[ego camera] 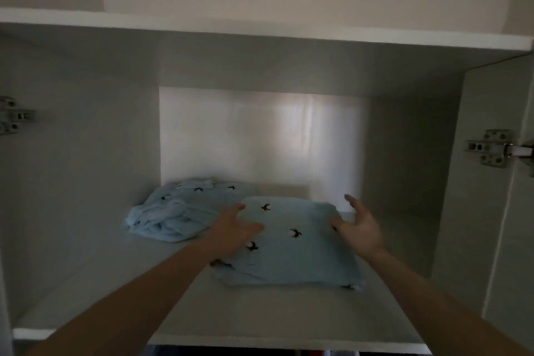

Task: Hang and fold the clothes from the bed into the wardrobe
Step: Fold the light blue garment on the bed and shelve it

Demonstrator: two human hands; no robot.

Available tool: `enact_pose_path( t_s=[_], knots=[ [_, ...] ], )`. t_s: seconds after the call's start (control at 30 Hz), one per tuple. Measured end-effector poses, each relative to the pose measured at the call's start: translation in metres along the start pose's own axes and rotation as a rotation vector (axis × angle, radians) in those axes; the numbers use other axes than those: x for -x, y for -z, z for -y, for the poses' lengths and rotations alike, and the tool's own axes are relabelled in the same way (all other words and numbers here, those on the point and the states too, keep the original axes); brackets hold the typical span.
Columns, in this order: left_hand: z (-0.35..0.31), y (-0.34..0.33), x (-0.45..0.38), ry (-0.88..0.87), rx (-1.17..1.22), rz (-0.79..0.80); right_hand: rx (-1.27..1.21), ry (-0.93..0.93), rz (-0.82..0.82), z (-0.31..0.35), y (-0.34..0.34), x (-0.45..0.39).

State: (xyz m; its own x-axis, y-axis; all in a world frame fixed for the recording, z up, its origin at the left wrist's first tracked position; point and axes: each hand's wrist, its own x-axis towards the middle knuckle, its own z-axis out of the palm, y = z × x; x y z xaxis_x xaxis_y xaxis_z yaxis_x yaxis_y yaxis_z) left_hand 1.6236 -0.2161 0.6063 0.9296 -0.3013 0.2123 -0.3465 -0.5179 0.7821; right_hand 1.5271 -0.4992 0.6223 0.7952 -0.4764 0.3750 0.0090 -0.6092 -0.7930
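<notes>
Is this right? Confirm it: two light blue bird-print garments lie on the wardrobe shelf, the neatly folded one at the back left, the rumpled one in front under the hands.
One error: the head view shows the rumpled garment at the back left of the shelf, and the neatly folded one in front, between the left hand and right hand.

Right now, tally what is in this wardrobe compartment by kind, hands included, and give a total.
Light blue bird-print garments: 2, the folded garment in front and the crumpled garment behind it to the left, both on the shelf.
Metal door hinges: 2, the left hinge and the right hinge.
Hands: 2, the left hand on the folded garment and the right hand.
Total: 6
</notes>
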Motion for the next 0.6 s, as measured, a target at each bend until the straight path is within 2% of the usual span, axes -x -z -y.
enact_pose_path(
  t_s=[0.1,0.17,0.3,0.43,0.6],
  knots=[
    [0.037,-0.03,0.009,-0.149,-0.385,0.127,0.204,0.153,0.235,-0.034,-0.038,0.016],
    [0.05,-0.046,0.007,-0.173,-0.492,0.173,0.448,0.169,0.306,-0.056,-0.067,0.023],
    [0.052,-0.06,-0.016,-0.235,-0.517,0.13,0.546,0.176,0.163,-0.077,-0.088,0.008],
    [0.052,-0.075,-0.042,-0.315,-0.596,0.071,0.563,0.175,0.112,-0.09,-0.098,-0.015],
    [0.051,-0.091,-0.077,-0.275,-0.561,0.061,0.582,0.14,0.08,-0.098,-0.108,-0.038]
  ],
)
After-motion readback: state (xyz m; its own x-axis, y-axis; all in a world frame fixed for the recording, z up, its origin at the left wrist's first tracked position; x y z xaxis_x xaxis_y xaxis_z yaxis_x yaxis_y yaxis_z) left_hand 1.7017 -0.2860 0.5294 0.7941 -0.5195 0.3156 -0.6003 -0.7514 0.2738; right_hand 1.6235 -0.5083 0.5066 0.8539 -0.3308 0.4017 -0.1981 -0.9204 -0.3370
